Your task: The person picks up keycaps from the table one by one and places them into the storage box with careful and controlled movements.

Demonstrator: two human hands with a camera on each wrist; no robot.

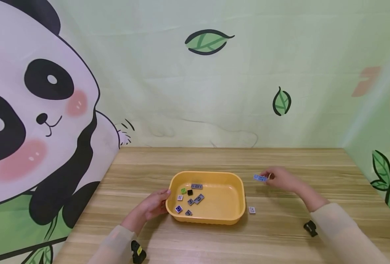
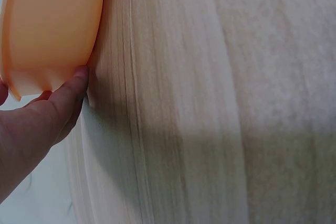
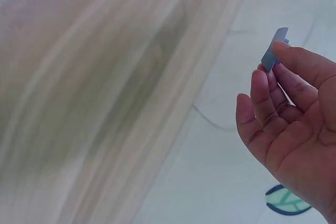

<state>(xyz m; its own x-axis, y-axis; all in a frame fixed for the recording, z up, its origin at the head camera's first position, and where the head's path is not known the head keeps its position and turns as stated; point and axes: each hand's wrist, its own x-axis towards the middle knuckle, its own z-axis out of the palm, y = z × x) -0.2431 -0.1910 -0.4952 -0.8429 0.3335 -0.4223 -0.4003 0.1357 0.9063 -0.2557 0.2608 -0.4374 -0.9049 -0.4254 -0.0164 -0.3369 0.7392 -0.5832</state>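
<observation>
A yellow plastic tray (image 1: 211, 220) stands on the wooden table. My left hand (image 1: 156, 204) holds its left end, with the thumb at the rim and fingers against the outer wall (image 2: 52, 35). Above the table, to the right of the tray, my right hand (image 1: 282, 178) pinches a small flat blue toy brick (image 1: 260, 178) between thumb and fingers; the right wrist view shows this blue brick (image 3: 274, 51) edge-on. Just outside the tray's right end lies a small white brick (image 1: 252, 210).
Inside the tray are several small pieces, among them a green brick (image 1: 183, 191), a black brick (image 1: 190, 192), a dark blue brick (image 1: 178, 209) and a long grey brick (image 1: 196, 186). Behind the table (image 1: 280, 242) hangs a printed cloth (image 1: 155, 80) with a panda.
</observation>
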